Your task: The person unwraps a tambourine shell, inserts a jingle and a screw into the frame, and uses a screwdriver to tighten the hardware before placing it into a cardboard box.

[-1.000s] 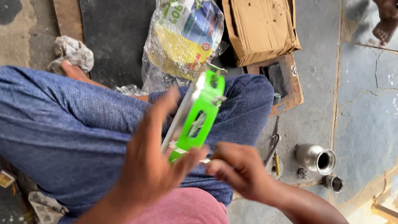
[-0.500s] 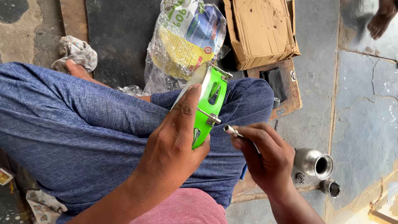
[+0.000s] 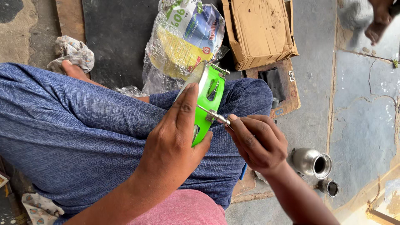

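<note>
while we sit cross-legged in blue trousers (image 3: pixel 75 125), our left hand (image 3: pixel 175 141) is wrapped around a bright green frame (image 3: pixel 206 104), fingers laid along its near face and the thumb tucked under its lower end, so the grip is closed on it. the frame stands tilted over our lap, its top edge carrying a thin metal rod that points toward the plastic bag (image 3: pixel 185 41). our right hand (image 3: pixel 258 141) is curled nearly shut, its fingertips pinching a small metal screw tool (image 3: pixel 214 116) whose tip meets the middle of the frame's side; we cannot tell how deep it sits.

on the floor beyond our knees lies the crinkled clear plastic bag with yellow and blue packaging inside, and just beside it a torn cardboard box (image 3: pixel 260 31). a crumpled rag (image 3: pixel 73 52) rests near our bare foot. to our right, well apart from the frame, a small steel pot (image 3: pixel 312 162) lies on its side on the grey stone floor (image 3: pixel 354 108).
</note>
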